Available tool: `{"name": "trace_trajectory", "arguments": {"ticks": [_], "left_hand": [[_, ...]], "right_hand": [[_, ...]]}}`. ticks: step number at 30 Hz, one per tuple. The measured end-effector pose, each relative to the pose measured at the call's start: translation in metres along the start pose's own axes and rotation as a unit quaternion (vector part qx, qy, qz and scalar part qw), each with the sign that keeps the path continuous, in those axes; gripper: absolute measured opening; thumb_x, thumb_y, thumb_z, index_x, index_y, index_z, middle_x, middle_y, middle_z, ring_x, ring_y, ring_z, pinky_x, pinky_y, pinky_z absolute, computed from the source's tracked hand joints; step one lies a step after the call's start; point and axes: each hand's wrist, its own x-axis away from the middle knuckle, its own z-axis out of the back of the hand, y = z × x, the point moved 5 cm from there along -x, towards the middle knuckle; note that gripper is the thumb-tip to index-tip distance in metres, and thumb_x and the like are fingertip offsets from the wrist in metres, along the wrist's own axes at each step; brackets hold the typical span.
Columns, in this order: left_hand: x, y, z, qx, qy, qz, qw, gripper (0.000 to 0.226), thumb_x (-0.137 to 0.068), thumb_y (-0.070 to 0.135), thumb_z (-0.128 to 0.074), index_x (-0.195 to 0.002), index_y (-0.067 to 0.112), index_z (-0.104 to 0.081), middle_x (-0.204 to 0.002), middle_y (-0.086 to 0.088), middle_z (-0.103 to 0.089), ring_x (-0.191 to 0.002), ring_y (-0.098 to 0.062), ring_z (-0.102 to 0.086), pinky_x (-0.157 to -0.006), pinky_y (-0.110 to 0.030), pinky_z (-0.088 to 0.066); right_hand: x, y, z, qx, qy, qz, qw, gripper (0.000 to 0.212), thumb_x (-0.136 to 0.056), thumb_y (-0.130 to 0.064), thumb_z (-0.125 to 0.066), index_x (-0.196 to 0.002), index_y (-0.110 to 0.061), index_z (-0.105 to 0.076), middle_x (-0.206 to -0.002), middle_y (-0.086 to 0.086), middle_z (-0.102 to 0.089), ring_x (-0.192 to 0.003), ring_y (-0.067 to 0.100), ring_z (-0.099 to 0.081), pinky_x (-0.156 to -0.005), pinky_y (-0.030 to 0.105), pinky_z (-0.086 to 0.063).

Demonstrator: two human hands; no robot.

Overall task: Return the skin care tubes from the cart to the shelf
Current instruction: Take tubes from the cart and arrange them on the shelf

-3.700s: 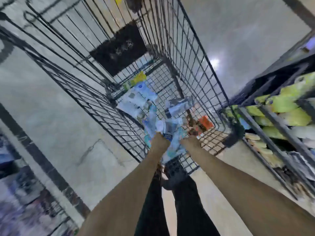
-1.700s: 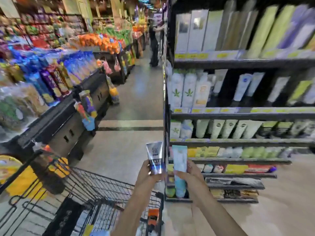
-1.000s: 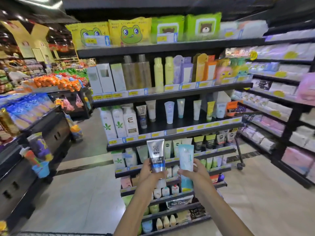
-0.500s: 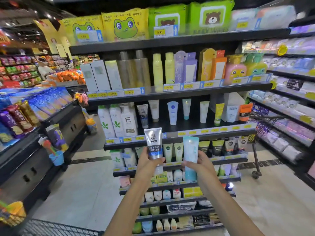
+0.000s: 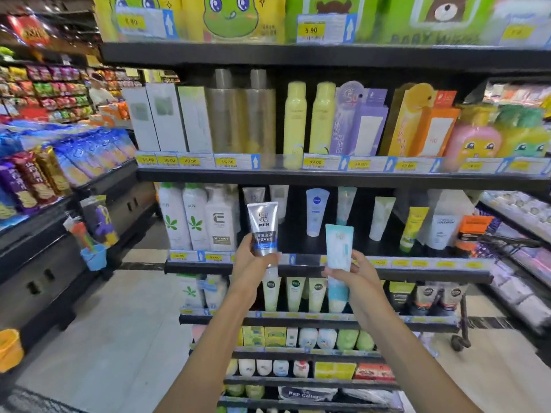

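A silver and blue tube marked MEN stands upright in my left hand, gripped at its lower end. My right hand grips a pale turquoise tube, also upright, cap down. Both tubes are raised in front of the black shelf that carries a row of upright skin care tubes: a white and blue one, a turquoise one and a white one. Both tubes are short of that shelf's front edge. Only a dark corner of the cart shows at the bottom left.
White pump bottles stand at the shelf's left end, a yellow tube and boxes at its right. Shelves above hold tall bottles and baby wipes, shelves below more tubes. A snack display lines the aisle's left side. A second cart stands at right.
I lifted both tubes out of the cart, turned to the shelf and came closer. In the last half second both hands rose and reached nearer the tube shelf.
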Motion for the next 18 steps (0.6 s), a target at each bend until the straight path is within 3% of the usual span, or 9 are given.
{"name": "trace_trajectory", "arguments": {"ticks": [3, 7, 9, 12, 16, 18], "left_hand": [[-0.026, 0.003, -0.003, -0.010, 0.018, -0.014, 1.000, 0.054, -0.079, 0.000, -0.082, -0.124, 0.019, -0.059, -0.114, -0.001, -0.072, -0.102, -0.018, -0.071, -0.092, -0.037, -0.058], [-0.053, 0.010, -0.005, -0.045, 0.040, -0.030, 0.998, 0.059, -0.081, 0.003, -0.082, -0.123, 0.024, -0.046, -0.110, 0.012, -0.064, -0.095, 0.000, -0.063, -0.080, -0.017, -0.049], [-0.064, 0.010, -0.006, -0.063, 0.059, -0.035, 0.996, 0.061, -0.082, 0.003, -0.081, -0.124, 0.025, -0.043, -0.110, 0.011, -0.063, -0.093, 0.003, -0.060, -0.074, -0.014, -0.046], [-0.080, 0.006, -0.005, -0.094, 0.089, -0.049, 0.990, 0.058, -0.082, 0.004, -0.082, -0.122, 0.024, -0.045, -0.109, 0.009, -0.065, -0.095, -0.001, -0.064, -0.076, -0.015, -0.048], [-0.096, -0.003, -0.003, -0.151, 0.122, -0.065, 0.979, 0.056, -0.076, 0.006, -0.085, -0.118, 0.022, -0.052, -0.110, 0.001, -0.068, -0.098, -0.013, -0.069, -0.087, -0.031, -0.057], [-0.099, -0.007, -0.002, -0.165, 0.136, -0.061, 0.975, 0.052, -0.077, 0.004, -0.084, -0.115, 0.020, -0.052, -0.109, 0.000, -0.069, -0.098, -0.016, -0.069, -0.086, -0.031, -0.058]], "right_hand": [[-0.024, -0.004, 0.000, 0.002, -0.002, 0.004, 1.000, 0.057, -0.082, 0.002, -0.079, -0.130, -0.018, -0.057, -0.120, 0.013, -0.071, -0.106, 0.037, -0.070, -0.080, 0.048, -0.059], [-0.045, -0.008, -0.001, -0.003, -0.009, 0.005, 1.000, 0.054, -0.084, 0.004, -0.077, -0.131, -0.016, -0.057, -0.120, 0.015, -0.072, -0.105, 0.036, -0.071, -0.083, 0.047, -0.060], [-0.051, -0.011, -0.001, -0.008, -0.016, 0.005, 1.000, 0.052, -0.085, 0.005, -0.076, -0.130, -0.015, -0.057, -0.119, 0.016, -0.072, -0.105, 0.035, -0.072, -0.081, 0.044, -0.059], [-0.061, -0.014, -0.004, -0.009, -0.036, 0.002, 0.999, 0.053, -0.086, 0.005, -0.075, -0.131, -0.015, -0.056, -0.120, 0.015, -0.071, -0.107, 0.035, -0.071, -0.073, 0.034, -0.056], [-0.076, -0.014, -0.005, -0.005, -0.050, 0.004, 0.999, 0.057, -0.084, 0.006, -0.075, -0.133, -0.015, -0.055, -0.123, 0.017, -0.069, -0.107, 0.036, -0.072, -0.074, 0.037, -0.058], [-0.080, -0.015, -0.005, -0.010, -0.054, 0.004, 0.998, 0.057, -0.084, 0.005, -0.075, -0.134, -0.015, -0.055, -0.124, 0.016, -0.070, -0.107, 0.036, -0.072, -0.074, 0.038, -0.059]]}}
